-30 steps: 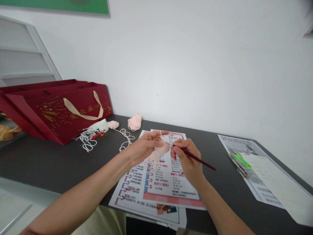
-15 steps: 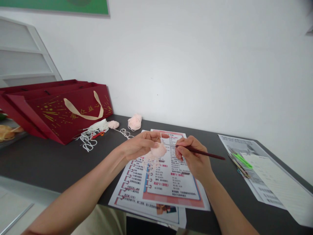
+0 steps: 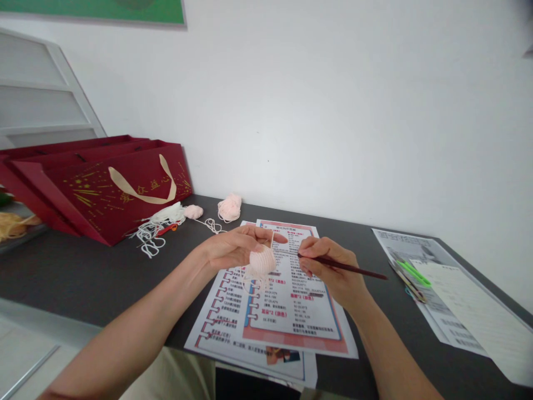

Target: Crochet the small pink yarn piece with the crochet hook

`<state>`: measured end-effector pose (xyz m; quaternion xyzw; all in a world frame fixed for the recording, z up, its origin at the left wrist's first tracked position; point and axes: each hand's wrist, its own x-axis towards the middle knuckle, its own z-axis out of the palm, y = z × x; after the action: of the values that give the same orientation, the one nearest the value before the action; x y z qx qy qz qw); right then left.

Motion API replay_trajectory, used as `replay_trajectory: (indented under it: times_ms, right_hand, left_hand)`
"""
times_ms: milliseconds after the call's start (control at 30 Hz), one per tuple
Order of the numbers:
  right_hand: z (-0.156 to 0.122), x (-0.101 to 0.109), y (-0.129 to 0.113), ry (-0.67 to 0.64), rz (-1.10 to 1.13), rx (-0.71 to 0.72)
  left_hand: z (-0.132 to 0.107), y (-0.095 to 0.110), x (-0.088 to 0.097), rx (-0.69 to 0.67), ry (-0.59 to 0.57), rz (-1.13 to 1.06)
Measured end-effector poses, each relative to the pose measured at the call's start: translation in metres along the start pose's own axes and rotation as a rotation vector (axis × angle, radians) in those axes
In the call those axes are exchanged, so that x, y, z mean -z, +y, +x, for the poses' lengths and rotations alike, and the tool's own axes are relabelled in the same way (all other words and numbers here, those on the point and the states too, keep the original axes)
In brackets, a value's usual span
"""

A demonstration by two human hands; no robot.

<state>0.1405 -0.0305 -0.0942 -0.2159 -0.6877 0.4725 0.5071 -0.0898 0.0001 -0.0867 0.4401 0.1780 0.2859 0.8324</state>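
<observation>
A small pale pink crochet piece (image 3: 262, 261) is pinched in my left hand (image 3: 233, 247), with loose strands hanging below it. A strand of pink yarn (image 3: 272, 238) runs up from the piece to my extended index finger. My right hand (image 3: 327, 261) grips a crochet hook (image 3: 350, 268) by its dark red handle, like a pen. The hook's thin shaft points left toward the crochet piece; whether its tip touches the stitches I cannot tell. Both hands are above printed pattern sheets (image 3: 300, 328) on the dark table.
Red gift bags (image 3: 104, 189) stand at the left. Near them lie white yarn (image 3: 154, 225), a small pink piece (image 3: 193, 211) and a pink yarn ball (image 3: 230, 208). To the right are more papers (image 3: 466, 300) with a green tool (image 3: 414, 273) on them. A wall (image 3: 316, 122) rises behind.
My left hand has turned the crochet piece and shifted it slightly left, so more of its rounded side shows. My right hand and the hook have dipped a little.
</observation>
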Motion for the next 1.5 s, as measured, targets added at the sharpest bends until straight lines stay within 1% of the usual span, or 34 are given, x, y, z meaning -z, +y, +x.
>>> replay_trajectory:
  times_ms: [100, 200, 300, 400, 500, 633, 767, 1033, 1133, 1200, 1267, 1333, 1400, 1433, 1500]
  right_hand:
    - [0.001, -0.001, 0.000, 0.004, 0.114, -0.045]
    - [0.004, -0.006, -0.001, 0.038, 0.305, -0.114]
    - [0.007, -0.011, -0.001, 0.078, 0.447, -0.188]
    - [0.009, -0.015, 0.000, 0.128, 0.462, -0.220]
    - [0.008, -0.016, 0.003, 0.166, 0.340, -0.179]
    - [0.004, -0.017, 0.005, 0.194, 0.084, -0.083]
    - [-0.001, -0.017, 0.006, 0.190, -0.145, -0.024]
    - [-0.006, -0.018, 0.010, 0.204, -0.367, 0.025]
    - [-0.007, -0.021, 0.011, 0.200, -0.546, 0.122]
    - [-0.008, -0.025, 0.013, 0.196, -0.650, 0.228]
    - [-0.008, -0.029, 0.016, 0.180, -0.715, 0.334]
    - [-0.008, -0.032, 0.019, 0.141, -0.751, 0.405]
    - [-0.006, -0.033, 0.022, 0.097, -0.756, 0.443]
    - [-0.005, -0.032, 0.022, 0.075, -0.752, 0.457]
    - [-0.003, -0.029, 0.023, 0.031, -0.744, 0.493]
  left_hand:
    - [0.000, 0.002, -0.002, 0.003, 0.015, 0.044]
    - [-0.002, 0.004, -0.008, -0.017, 0.057, 0.169]
    - [-0.002, 0.003, -0.015, -0.092, 0.138, 0.338]
    - [-0.001, -0.001, -0.020, -0.194, 0.213, 0.439]
    - [0.000, -0.004, -0.024, -0.259, 0.288, 0.522]
    - [0.001, -0.005, -0.028, -0.305, 0.380, 0.667]
    - [0.003, -0.007, -0.030, -0.343, 0.422, 0.722]
    - [0.005, -0.010, -0.030, -0.396, 0.465, 0.799]
    - [0.006, -0.013, -0.030, -0.443, 0.508, 0.883]
    - [0.007, -0.015, -0.032, -0.473, 0.546, 0.960]
    - [0.008, -0.017, -0.034, -0.489, 0.575, 0.989]
    - [0.009, -0.018, -0.036, -0.489, 0.578, 0.957]
    - [0.009, -0.020, -0.037, -0.466, 0.554, 0.891]
    - [0.010, -0.021, -0.036, -0.443, 0.532, 0.830]
    - [0.011, -0.022, -0.035, -0.376, 0.476, 0.629]
